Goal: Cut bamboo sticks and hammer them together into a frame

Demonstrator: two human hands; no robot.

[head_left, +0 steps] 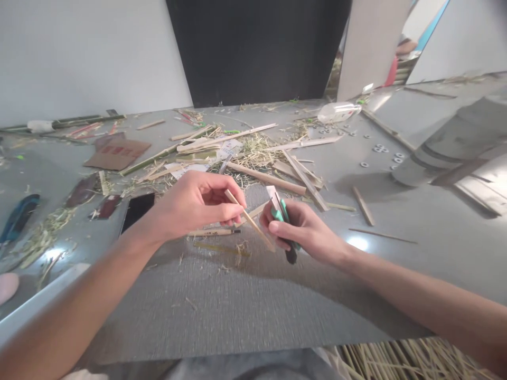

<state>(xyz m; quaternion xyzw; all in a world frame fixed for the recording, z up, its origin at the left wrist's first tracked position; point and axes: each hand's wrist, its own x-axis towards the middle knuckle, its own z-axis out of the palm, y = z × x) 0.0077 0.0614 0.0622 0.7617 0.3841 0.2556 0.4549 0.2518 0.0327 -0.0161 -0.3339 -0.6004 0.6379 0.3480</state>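
Left grip: our left hand (206, 206) pinches a thin wood stick (255, 228) between thumb and fingers.
Thin wood stick: we hold it on a slant in front of us, its low end pointing toward us and to the right, near the other hand.
Right grip: our right hand (295, 227) is wrapped around a green knife (282, 212), with its flat blade pointing up and away from us.
Under our hands: we see a marked stick (214, 232) with a dark tip and a yellow-green strip (222, 249) on the gray worktop (190, 327).
By our left arm: we have a flat black thing (137, 211), and farther left a blue tool (19, 217).
Past our hands: we see a messy heap of shavings (259, 153) with wood strips across it, and brown cardboard (116, 152) to its left.
Right side: we see small white rings (380, 149) between a clear bottle (338, 112) and a big pale roll (439, 140).
Far back: we face a black panel (257, 47).
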